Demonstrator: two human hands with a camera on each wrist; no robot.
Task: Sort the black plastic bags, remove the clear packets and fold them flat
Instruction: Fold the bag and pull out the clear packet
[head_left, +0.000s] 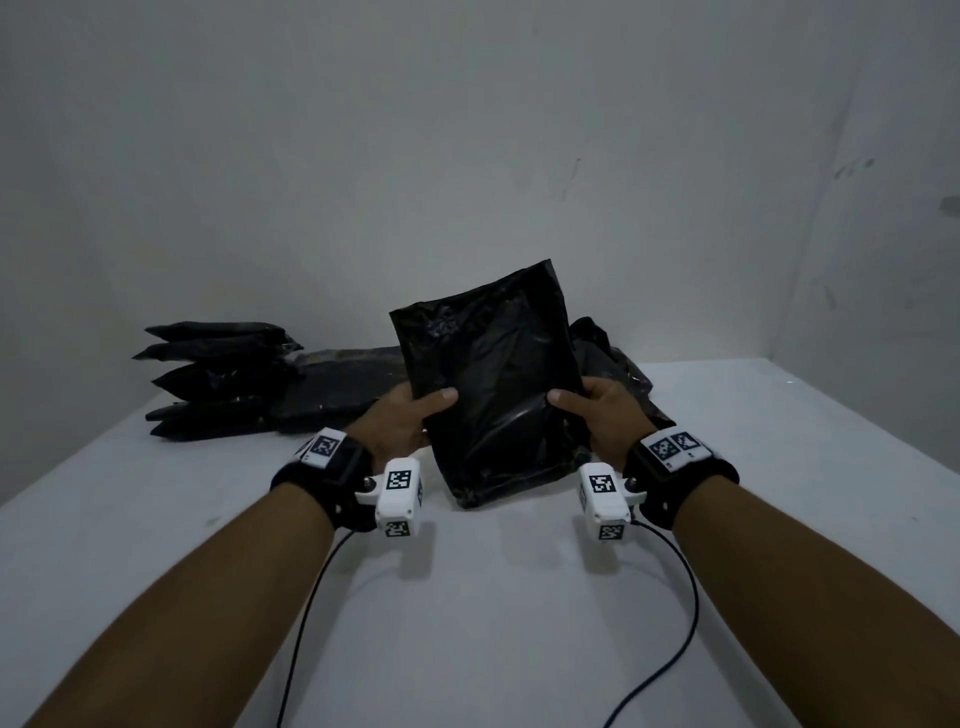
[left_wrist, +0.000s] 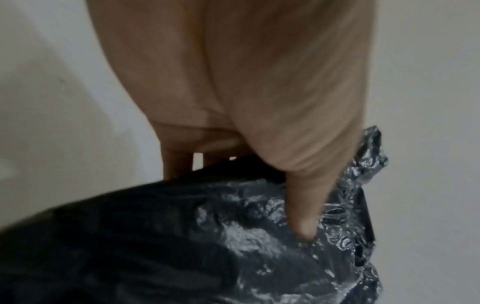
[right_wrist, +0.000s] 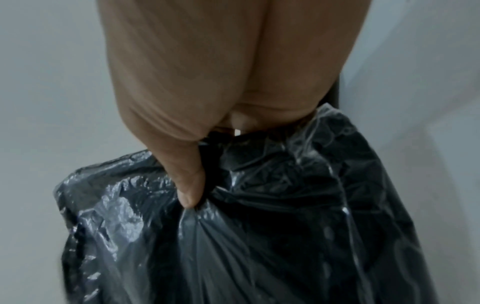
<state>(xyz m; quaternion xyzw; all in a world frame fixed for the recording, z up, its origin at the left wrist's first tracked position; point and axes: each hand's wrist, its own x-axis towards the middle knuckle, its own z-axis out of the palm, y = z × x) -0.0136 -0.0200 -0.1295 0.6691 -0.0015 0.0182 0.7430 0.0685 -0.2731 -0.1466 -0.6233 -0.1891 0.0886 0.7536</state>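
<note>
Grip: left hand (head_left: 400, 415), right hand (head_left: 602, 410) | black bag (head_left: 493, 374) upright | no legible writing

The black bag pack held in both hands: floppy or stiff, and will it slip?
The black bag pack probably has some body: gripped low at both edges, it stands up without drooping. Its wrap looks glossy and crinkled, so likely slippery. The left hand and right hand dent it with their thumbs, so the surface gives.

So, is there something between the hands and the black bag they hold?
Nothing visible. The left hand and the right hand both grip the black bag directly, thumbs pressed on its front. A clear plastic layer seems to wrap it.
</note>
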